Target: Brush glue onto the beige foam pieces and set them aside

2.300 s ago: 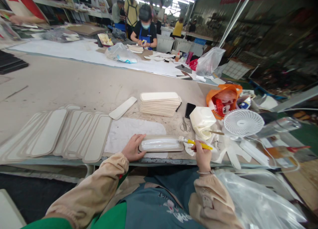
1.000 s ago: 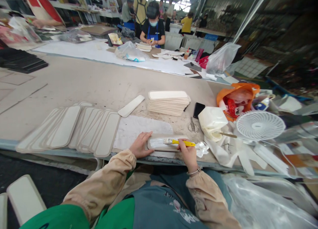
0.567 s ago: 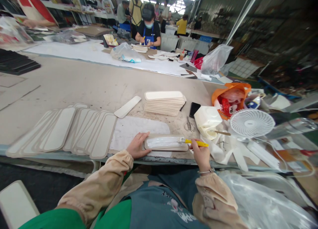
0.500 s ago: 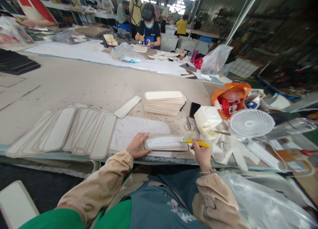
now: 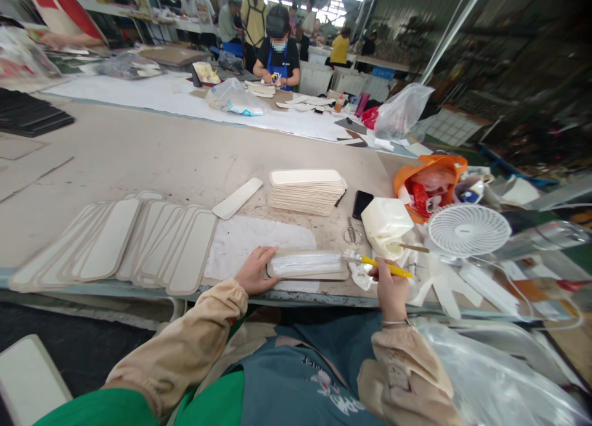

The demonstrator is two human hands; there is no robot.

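Observation:
My left hand (image 5: pixel 257 270) grips the left end of a long rounded panel (image 5: pixel 345 269) at the table's front edge, thumb on the near side and fingers on the far side. A glossy white wet coat lies along the panel's middle, inside a beige border. My right hand (image 5: pixel 391 285) is closed around the yellow handle of a brush (image 5: pixel 386 267). The brush's whitish bristles are just off the panel's right end, above crumpled white material (image 5: pixel 362 277). Behind the panel rises a neat stack of similar panels (image 5: pixel 303 198), with one loose panel (image 5: pixel 238 199) to its left.
Overlapping panels (image 5: pixel 192 253) spread along the left front. On the right are a cut-open white jug (image 5: pixel 386 219), scissors (image 5: pixel 353 233), a phone (image 5: pixel 362 204), a white fan (image 5: pixel 469 229) and an orange bag (image 5: pixel 432 173). A co-worker (image 5: pixel 279 56) sits across the table.
My right hand has moved right with the brush, taking its bristles from the panel's coated top to beyond its right end. My left hand has stayed on the panel, which shifted slightly left.

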